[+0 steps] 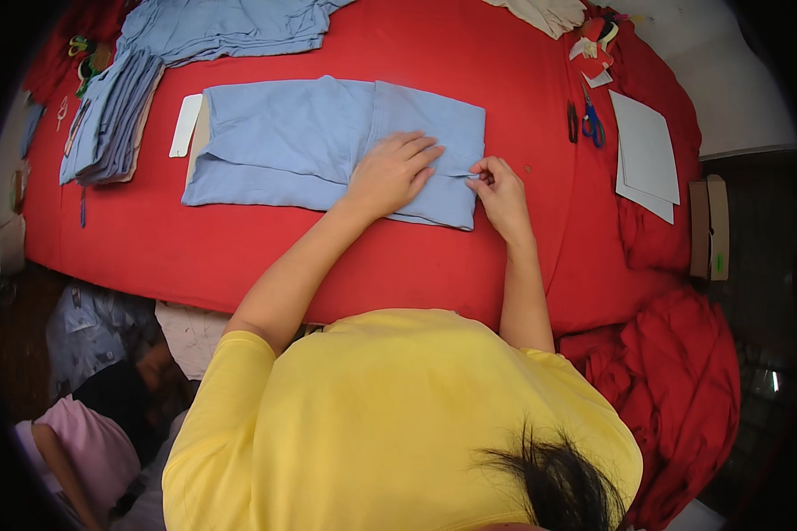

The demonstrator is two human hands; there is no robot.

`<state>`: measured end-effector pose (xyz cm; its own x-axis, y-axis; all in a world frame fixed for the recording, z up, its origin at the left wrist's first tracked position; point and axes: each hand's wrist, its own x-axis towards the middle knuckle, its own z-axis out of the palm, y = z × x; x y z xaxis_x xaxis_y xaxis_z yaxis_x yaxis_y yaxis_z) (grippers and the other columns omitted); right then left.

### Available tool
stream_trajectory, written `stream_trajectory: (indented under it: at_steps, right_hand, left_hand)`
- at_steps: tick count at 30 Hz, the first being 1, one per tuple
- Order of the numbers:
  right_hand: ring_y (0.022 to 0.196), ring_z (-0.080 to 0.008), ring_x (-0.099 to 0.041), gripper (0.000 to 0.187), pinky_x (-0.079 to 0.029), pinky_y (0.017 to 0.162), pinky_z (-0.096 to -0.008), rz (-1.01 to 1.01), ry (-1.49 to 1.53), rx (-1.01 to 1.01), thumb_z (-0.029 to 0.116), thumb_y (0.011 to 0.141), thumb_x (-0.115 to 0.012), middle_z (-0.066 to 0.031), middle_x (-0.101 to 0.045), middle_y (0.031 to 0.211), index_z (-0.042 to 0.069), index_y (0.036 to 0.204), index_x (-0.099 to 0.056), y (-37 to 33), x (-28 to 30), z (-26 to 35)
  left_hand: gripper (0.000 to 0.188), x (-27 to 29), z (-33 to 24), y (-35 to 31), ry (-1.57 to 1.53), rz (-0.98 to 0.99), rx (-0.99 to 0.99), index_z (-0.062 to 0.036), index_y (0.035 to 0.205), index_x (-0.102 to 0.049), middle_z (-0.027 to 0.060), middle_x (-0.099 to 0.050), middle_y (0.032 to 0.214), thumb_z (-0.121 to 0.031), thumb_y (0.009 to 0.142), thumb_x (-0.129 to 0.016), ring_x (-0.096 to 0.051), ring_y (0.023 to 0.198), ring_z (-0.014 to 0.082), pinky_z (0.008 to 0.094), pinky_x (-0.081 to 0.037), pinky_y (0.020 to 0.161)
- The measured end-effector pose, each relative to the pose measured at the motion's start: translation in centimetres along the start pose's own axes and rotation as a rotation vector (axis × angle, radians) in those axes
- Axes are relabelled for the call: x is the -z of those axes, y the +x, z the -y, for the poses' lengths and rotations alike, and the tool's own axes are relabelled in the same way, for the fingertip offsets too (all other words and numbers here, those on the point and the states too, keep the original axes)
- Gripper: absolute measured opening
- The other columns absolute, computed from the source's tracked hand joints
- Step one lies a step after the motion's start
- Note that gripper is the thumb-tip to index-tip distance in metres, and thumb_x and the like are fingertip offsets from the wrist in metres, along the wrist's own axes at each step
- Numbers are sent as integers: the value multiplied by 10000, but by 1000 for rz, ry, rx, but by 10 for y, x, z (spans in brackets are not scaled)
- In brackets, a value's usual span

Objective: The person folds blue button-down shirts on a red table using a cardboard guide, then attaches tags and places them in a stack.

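Observation:
A folded light-blue garment (pixel 283 133) lies flat across the red-covered table in front of me, its long side running left to right. My left hand (pixel 395 173) rests palm down on its right half, fingers stretched out and slightly blurred. At the garment's right edge, my right hand (pixel 503 199) pinches a bit of the cloth between thumb and forefinger. A tan card edge (pixel 201 128) sticks out from under the garment's left end. Just beyond that lies a narrow white card (pixel 185 126).
Left is a stack of folded blue garments (pixel 115 119); more blue cloth (pixel 230 26) lies at the far side. Blue-handled scissors (pixel 593 124), a small dark tool (pixel 572 122) and white sheets (pixel 646 155) lie right. A person in pink (pixel 88 451) is at lower left.

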<state>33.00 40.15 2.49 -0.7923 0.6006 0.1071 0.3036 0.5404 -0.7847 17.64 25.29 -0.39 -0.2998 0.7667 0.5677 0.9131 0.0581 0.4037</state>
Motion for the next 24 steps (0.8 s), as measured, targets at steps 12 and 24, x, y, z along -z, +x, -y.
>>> stream_trajectory:
  at_steps: [12,24]
  right_hand:
    - [695,-162,-631,233,-507,596,-299,-116,245,-423,223,906,-617,-98,-662,839,-4,862,-592,-9,19,7]
    - [673,-100,-572,581,-468,592,-234,-7,516,-460,104,863,-672,-52,-608,758,-10,1352,-381,-6,1,8]
  left_hand:
    - [425,7,-6,-4,88,-10,-28,-148,1206,-620,85,-561,1276,-259,801,-687,-522,1190,277,445,-384,1036]
    - [367,8,-7,-9,113,-39,-92,-118,1099,-664,63,-583,1155,-282,773,-704,-524,1079,236,393,-422,909]
